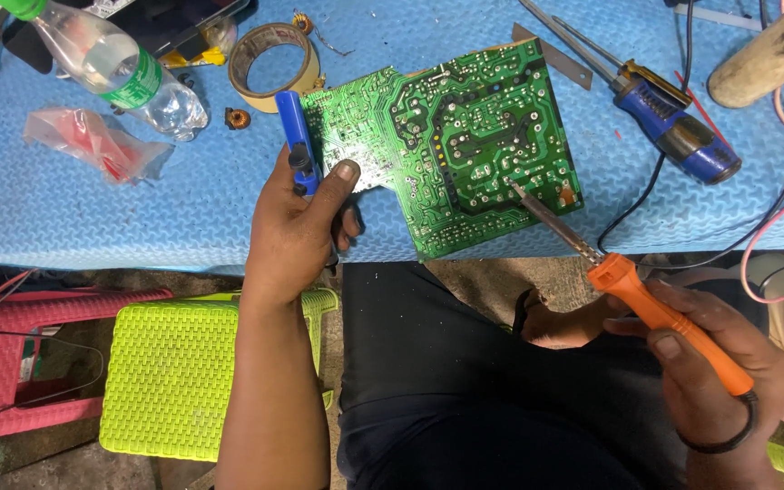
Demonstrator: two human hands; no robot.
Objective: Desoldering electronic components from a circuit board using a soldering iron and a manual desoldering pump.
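circuit board [451, 136] on blue mat [93, 209]; right hand [714, 367] grips soldering iron [655, 308], tip on board; left hand [297, 227] clenches blue pump [298, 141].

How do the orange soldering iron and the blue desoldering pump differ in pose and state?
The soldering iron, in the right hand, slants with its tip on the green circuit board. The desoldering pump, in the left hand, stands at the board's left edge. Both are gripped.
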